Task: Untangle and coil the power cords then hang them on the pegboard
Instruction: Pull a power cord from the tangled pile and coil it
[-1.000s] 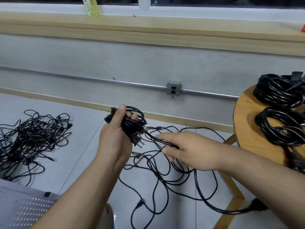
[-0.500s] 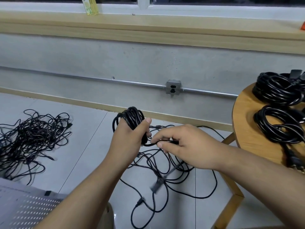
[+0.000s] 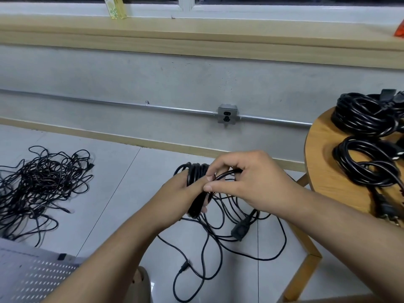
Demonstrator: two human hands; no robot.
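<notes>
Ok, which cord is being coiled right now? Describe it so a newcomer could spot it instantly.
From the grey wall outlet, look down and slightly left. There the left hand grips a tight black coil while the right hand pinches a strand beside it. Unlike the coils lying on the round table and the tangled pile far left, it alone is held.

Black power cord, part-coiled in my grip

My left hand (image 3: 185,195) grips the cord coil (image 3: 195,174), loops bunched together, while my right hand (image 3: 251,184) pinches its free strand (image 3: 227,172) just beside it. The loose remainder (image 3: 219,212) sprawls on the floor below, near a chunky connector (image 3: 240,230). A tangled pile (image 3: 41,184) lies well left. Two neat coils (image 3: 365,115) (image 3: 360,165) rest on the table; the white pegboard (image 3: 32,278) lies lower left.
</notes>
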